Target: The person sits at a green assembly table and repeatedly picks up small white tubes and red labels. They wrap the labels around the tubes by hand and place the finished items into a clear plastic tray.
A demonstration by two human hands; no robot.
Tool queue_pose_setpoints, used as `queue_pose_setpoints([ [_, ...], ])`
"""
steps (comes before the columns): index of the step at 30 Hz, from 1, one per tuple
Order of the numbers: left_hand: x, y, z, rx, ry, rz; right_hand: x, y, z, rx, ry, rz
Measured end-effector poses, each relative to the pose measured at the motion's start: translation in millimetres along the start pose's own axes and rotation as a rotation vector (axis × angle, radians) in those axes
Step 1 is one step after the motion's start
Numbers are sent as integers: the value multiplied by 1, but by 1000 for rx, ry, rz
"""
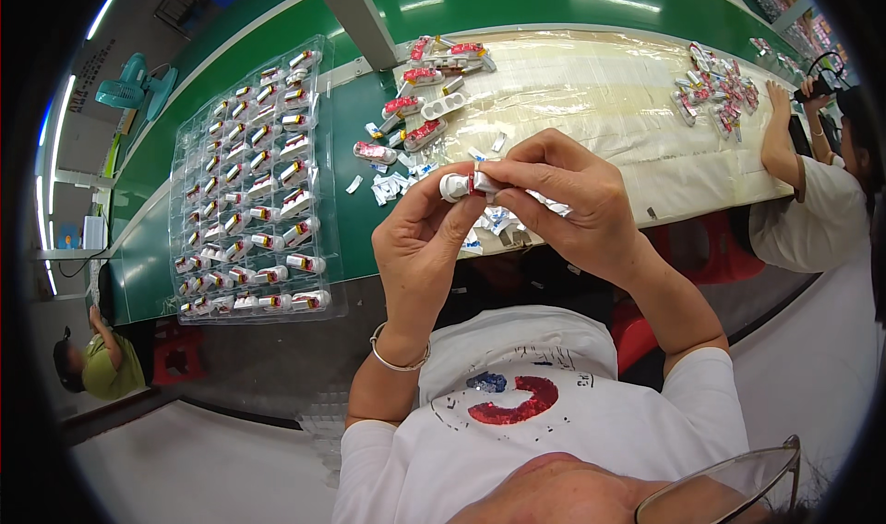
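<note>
Both hands raised above the near edge of the bench [554, 7], meeting on one small white capsule-shaped piece with a red band [459, 186]. Left hand [420, 242] grasps its rounded white end between thumb and fingertips; right hand [558, 201] pinches the red-banded end, fingers curled over it. Piece sits between the two thumbs, clear of the bench. One silver bangle [397, 358] on the left wrist. Left of the hands: one clear blister tray [249, 182] lying on the green belt, pockets nearly all filled with the same red-and-white pieces, too many and too small to count exactly, several dozen. Straight ahead on the pale taped mat [609, 108]: a loose heap of roughly a dozen red-and-white pieces [420, 99], one empty white multi-pocket holder [443, 106], plus scattered small white scraps [392, 187] under and beside the hands, count not readable. Far right: second heap of pieces [720, 90], a co-worker's hand [780, 104] resting just beside it. Another person in a green top [106, 367] at lower left, well apart. One teal fan [134, 85] at upper left
</note>
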State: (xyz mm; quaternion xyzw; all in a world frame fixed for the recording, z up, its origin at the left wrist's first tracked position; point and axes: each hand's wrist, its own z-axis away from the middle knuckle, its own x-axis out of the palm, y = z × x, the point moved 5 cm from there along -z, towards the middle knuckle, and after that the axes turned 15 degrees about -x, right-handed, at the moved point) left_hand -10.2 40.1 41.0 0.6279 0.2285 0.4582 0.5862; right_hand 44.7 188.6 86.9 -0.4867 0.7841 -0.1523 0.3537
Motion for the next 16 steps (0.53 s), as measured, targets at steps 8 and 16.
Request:
queue_pose_setpoints([
  [8, -5, 0, -2, -8, -4, 15, 1, -1, -1, -9, 18, -39],
  [16, -3, 4, -2, 33, 4, -8, 2, -5, -3, -82, 39, 53],
])
